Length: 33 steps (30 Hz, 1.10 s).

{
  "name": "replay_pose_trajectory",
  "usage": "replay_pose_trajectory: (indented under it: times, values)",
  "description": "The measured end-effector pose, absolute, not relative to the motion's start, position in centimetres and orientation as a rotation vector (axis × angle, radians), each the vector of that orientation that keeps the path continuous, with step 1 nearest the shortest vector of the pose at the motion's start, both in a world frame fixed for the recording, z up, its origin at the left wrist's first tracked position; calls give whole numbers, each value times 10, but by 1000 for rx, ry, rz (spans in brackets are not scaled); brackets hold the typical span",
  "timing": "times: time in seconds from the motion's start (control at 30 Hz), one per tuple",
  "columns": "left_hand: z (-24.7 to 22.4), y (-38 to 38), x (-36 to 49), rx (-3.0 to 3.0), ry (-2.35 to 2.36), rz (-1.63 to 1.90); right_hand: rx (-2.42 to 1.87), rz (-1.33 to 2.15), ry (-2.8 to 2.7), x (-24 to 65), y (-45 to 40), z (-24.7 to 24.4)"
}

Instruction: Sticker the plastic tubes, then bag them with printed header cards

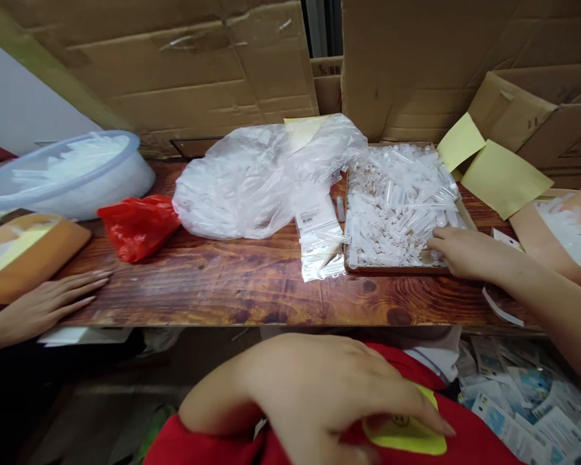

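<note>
My left hand (339, 394) hovers in front of my red garment (213, 445), over a yellow patch on it. Its thumb and forefinger are apart, with nothing visible between them; the hand is slightly blurred. At the right, my right hand (459, 250) reaches over the front right corner of a shallow cardboard tray (392, 270). Small clear plastic tubes (397, 194) fill that tray. The right fingers are bent down among the tubes, and whatever lies between the fingertips is hidden. Beside the tray's left edge lies a clear packet with a printed white label (314, 219).
A bulky clear plastic bag (242, 181) and a red bag (138, 226) lie on the wooden table (213, 284). A blue basin (101, 181) stands back left. Another person's hand (53, 300) rests near an orange container (48, 265). Printed packets (527, 400) fill the lower right.
</note>
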<state>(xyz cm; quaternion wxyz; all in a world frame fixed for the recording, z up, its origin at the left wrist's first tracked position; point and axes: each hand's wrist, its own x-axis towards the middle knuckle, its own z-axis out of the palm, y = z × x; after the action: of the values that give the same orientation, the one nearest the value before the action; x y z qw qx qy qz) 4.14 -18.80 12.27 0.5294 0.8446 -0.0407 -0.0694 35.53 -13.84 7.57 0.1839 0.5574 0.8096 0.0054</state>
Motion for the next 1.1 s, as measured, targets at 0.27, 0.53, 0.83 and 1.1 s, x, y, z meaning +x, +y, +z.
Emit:
replay_pose_trajectory:
  times: [0.27,0.53,0.83,1.1]
  values:
    - [98,-183,87,2373,281,-540,1617,73,2736,388,-135,60]
    - [104,-150,66,2351,570,-74,2672,96,2960,420,-197,82]
    - [93,-56,-3,2400,1556,307,3223,579,2711,442,-299,58]
    - [71,-33,-13,2579,1579,168,2797,275,2786,427,-303,36]
